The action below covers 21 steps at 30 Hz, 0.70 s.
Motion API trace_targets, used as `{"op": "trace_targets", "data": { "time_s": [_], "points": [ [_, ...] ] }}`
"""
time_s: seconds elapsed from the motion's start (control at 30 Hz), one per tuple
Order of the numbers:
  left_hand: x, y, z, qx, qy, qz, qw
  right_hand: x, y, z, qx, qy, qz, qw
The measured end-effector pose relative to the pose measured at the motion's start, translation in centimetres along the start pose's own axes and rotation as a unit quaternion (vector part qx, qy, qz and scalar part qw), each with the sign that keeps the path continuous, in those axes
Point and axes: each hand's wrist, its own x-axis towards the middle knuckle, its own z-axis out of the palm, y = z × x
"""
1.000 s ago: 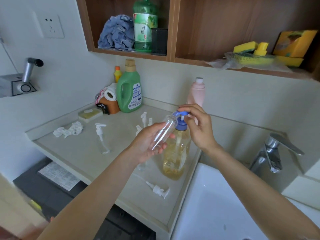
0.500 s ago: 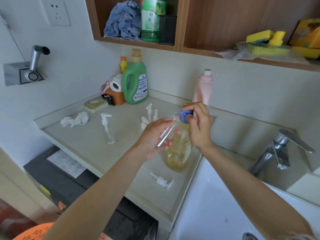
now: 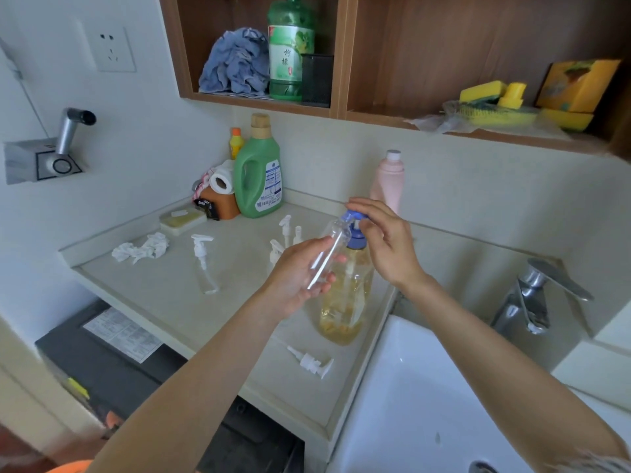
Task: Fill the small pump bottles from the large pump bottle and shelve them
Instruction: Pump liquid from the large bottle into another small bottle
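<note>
A large clear bottle [image 3: 345, 302] of amber liquid with a blue pump head stands at the counter's right edge beside the sink. My left hand [image 3: 297, 278] grips a small clear bottle [image 3: 329, 250], tilted with its open mouth up against the blue nozzle. My right hand [image 3: 386, 244] rests on top of the blue pump head, fingers curved over it. A loose white pump head [image 3: 310, 361] lies on the counter in front of the large bottle. Another small pump bottle [image 3: 204, 264] stands further left, and more small pump bottles [image 3: 286, 230] stand behind my left hand.
A white sink [image 3: 426, 387] and chrome tap [image 3: 536, 298] lie to the right. A green detergent jug [image 3: 259, 172], pink bottle [image 3: 389, 179], paper roll, soap dish [image 3: 182, 218] and crumpled tissue [image 3: 141, 249] sit on the counter [image 3: 239, 319]. Wooden shelves [image 3: 392, 117] above hold a cloth, green bottle and sponges.
The blue pump head went down under my right hand, then came back up. The small bottle stays at the nozzle in my left hand. The camera tilted slightly.
</note>
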Motion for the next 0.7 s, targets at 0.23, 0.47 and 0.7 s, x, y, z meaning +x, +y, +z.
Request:
{"op": "trace_targets", "data": {
  "time_s": [0.23,0.47,0.7],
  "points": [
    [0.4,-1.0,-0.2,-0.008,0.009,-0.015,1.000,-1.5,1.0,2.3,0.013,0.067,-0.042,0.997],
    [0.5,-1.4,-0.5,-0.011,-0.006,-0.012,1.000,-1.8,1.4,2.4,-0.068,0.070,-0.078,0.992],
    [0.5,-0.4,-0.3,-0.011,-0.030,0.008,0.999,-0.1,-0.1,0.1,-0.045,0.015,-0.051,0.998]
  ]
}}
